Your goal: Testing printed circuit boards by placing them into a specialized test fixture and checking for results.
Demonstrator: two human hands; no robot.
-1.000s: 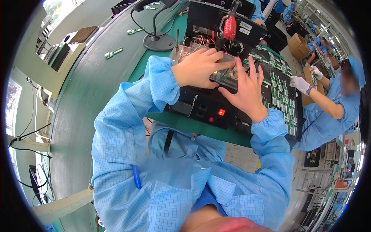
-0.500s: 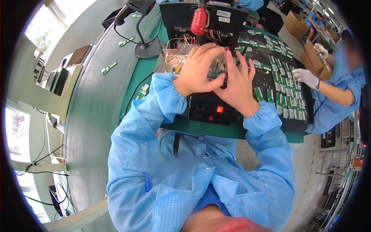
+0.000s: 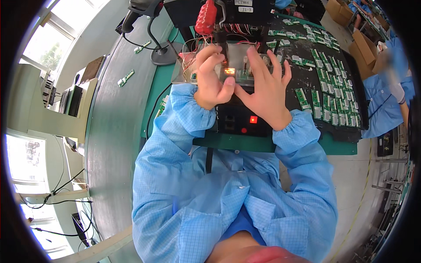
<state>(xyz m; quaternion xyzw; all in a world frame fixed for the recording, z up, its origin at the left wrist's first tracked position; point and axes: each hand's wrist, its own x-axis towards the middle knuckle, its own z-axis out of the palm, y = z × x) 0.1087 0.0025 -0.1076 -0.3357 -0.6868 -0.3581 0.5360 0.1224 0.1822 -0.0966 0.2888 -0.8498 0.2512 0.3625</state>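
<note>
My left hand (image 3: 211, 79) is over the left part of a test fixture with a clear top plate (image 3: 239, 55). Its fingers are bent and apart from the thumb, with nothing visible in them. Spread out over the plate's right part, my right hand (image 3: 267, 92) holds nothing that I can see; its thumb points toward my left thumb. Between them glows a small orange digit display (image 3: 229, 71). A red-handled toggle clamp (image 3: 206, 18) rises behind my left hand. Below the hands, the fixture's black front panel (image 3: 234, 111) bears a lit red square (image 3: 254, 119).
Green circuit boards (image 3: 335, 94) lie in rows on a black mat at right. A scanner on a stand (image 3: 164, 55) is at back left, near two loose boards on the green bench (image 3: 107, 131). A co-worker in blue (image 3: 377, 96) is at far right, beside cardboard boxes (image 3: 363, 52).
My hands have drawn slightly apart, my left fingers bending more, and the lit display now shows between them. The co-worker's gloved hand has pulled back from the boards. The view has shifted slightly.
</note>
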